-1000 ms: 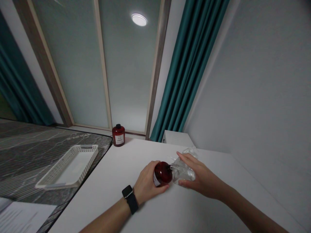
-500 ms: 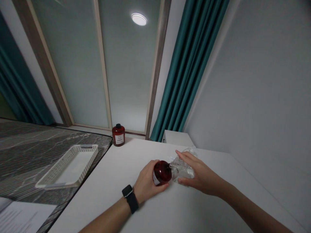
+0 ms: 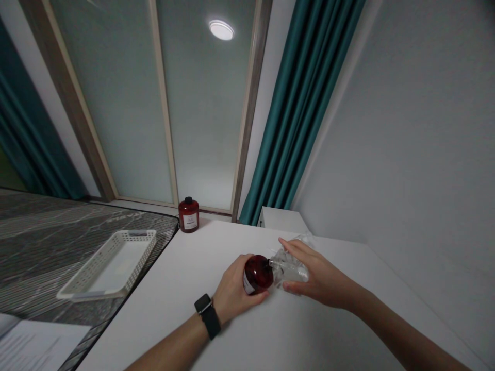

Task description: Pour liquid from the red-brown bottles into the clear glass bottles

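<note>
Both hands' fingers (image 3: 235,270) around red bottle (image 3: 258,274)

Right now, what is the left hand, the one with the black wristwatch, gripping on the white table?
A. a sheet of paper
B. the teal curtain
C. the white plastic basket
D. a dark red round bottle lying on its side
D: the left hand wraps the dark red round bottle, which lies sideways on the white table, its neck toward the right hand.

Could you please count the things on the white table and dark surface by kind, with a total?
Red bottles: 2, one in the left hand at, one by the window.
Clear plastic bags: 1, under the right hand.
White baskets: 1.
Paper sheets: 1.
Total: 5.
</note>
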Demonstrator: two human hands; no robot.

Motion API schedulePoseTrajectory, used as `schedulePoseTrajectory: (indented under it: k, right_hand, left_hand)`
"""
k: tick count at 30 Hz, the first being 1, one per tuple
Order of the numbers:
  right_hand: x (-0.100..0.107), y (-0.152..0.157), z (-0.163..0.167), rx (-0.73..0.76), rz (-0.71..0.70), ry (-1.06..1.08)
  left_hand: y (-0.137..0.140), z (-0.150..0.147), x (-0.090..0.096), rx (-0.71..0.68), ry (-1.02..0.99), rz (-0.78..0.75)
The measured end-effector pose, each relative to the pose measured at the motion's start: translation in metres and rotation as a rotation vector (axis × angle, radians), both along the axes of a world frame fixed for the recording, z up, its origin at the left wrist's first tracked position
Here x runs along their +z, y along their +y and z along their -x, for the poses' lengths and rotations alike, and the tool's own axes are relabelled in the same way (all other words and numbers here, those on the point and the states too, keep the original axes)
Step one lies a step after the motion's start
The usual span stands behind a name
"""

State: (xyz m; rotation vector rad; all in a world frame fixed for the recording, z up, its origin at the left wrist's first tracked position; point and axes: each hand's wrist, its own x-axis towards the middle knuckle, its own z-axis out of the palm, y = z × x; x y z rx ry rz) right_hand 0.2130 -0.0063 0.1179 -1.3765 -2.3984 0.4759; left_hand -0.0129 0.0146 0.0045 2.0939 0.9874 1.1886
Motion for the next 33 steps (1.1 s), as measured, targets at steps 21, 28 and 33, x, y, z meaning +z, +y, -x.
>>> schedulePoseTrajectory:
  k: [21,28,33]
  right_hand:
    - [0.0018,0.0031,-0.0011,0.024,0.027,-0.01]
    - [0.0025,0.0044,-0.0013,0.032,0.01,-0.017]
    - [0.0041,0.0048,0.0001,0.016,0.024,-0.027]
  left_hand:
    - [0.0003,0.0001,-0.0049,-0.008,-0.04,0.027]
    - [0.0003,-0.0002,-0.0038,-0.013,-0.043,0.034]
    - [-0.0001,-0.0002,-0.0036,-0.02,-0.07,0.042]
